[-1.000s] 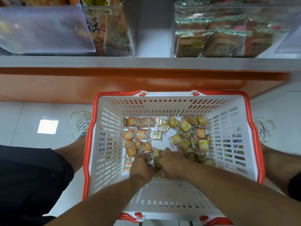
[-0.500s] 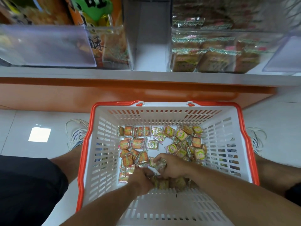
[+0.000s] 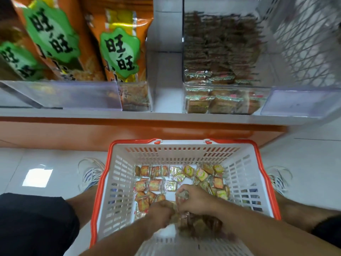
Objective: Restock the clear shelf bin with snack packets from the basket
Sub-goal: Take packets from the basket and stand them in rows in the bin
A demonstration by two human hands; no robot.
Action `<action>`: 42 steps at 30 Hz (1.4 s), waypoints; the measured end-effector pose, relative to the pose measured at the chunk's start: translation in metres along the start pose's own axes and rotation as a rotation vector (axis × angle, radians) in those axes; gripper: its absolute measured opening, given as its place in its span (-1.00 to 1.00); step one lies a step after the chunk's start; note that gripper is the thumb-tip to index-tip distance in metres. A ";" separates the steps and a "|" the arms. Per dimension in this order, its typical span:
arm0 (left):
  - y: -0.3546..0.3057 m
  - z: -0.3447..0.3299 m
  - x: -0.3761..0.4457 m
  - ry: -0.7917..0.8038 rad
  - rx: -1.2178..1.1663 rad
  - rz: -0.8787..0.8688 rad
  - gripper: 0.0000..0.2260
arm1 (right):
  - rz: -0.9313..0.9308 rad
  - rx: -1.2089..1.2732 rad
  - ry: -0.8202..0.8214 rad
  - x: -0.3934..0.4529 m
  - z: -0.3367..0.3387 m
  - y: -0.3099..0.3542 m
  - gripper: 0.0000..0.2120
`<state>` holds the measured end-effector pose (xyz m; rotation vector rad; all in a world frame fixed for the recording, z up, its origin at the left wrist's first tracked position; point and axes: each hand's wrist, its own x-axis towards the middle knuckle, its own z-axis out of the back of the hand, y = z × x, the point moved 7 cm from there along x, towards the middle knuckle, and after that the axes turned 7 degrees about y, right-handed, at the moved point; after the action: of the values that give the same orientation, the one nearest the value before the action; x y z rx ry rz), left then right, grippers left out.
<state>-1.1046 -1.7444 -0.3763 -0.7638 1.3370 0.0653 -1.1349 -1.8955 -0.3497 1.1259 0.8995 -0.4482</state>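
Both hands are down in the white slotted plastic basket with the orange rim (image 3: 103, 191), which sits on the floor between my feet. My right hand (image 3: 195, 199) curls round a few small square snack packets in clear wrap (image 3: 155, 184), one crinkled wrapper showing at my fingertips. My left hand (image 3: 159, 212) is motion-blurred among the packets; I cannot tell whether it grips any. The clear shelf bin holding brown packets (image 3: 224, 100) is above and slightly right, only partly full. To do this well: scoop the loose packets together, secure a full handful before lifting, and keep the wrappers uncrushed. The near basket floor under my wrists is smeared, and the bin's upper rows are too blurred to count.
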 end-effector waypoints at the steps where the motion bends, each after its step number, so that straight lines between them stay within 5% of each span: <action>1: -0.015 0.006 -0.009 0.018 -0.056 -0.004 -0.74 | 0.037 -0.105 -0.003 -0.008 0.007 0.017 -0.70; 5: -0.090 0.021 -0.061 0.133 -0.214 -0.143 -0.67 | 0.172 -0.406 -0.123 -0.055 0.042 0.093 -0.76; 10: -0.175 0.024 -0.152 0.102 -0.183 -0.393 -0.84 | 0.351 -0.584 -0.326 -0.151 0.084 0.178 -0.65; 15: -0.236 0.032 -0.225 0.079 -0.078 -0.610 -0.82 | 0.430 -0.443 -0.331 -0.233 0.111 0.225 -0.53; 21: -0.277 0.039 -0.262 0.049 -0.142 -0.776 -0.76 | 0.555 -0.091 -0.202 -0.274 0.133 0.242 -0.62; 28: -0.296 0.041 -0.256 -0.014 -0.159 -0.840 -0.67 | 0.439 -0.395 -0.647 -0.280 0.168 0.243 -0.62; 33: -0.301 0.038 -0.253 0.065 -0.121 -0.844 -0.70 | 0.374 -0.460 -0.609 -0.262 0.160 0.239 -0.30; 38: -0.303 0.041 -0.258 -0.041 -0.064 -0.916 -0.69 | 0.381 -0.412 -0.355 -0.273 0.158 0.245 0.07; 42: -0.305 0.048 -0.260 0.010 -0.050 -0.891 -0.72 | 0.443 -0.169 -0.187 -0.284 0.161 0.239 0.07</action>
<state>-0.9939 -1.8532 -0.0040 -1.3390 0.9066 -0.6131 -1.0674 -1.9823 0.0395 1.0695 0.4938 -0.1066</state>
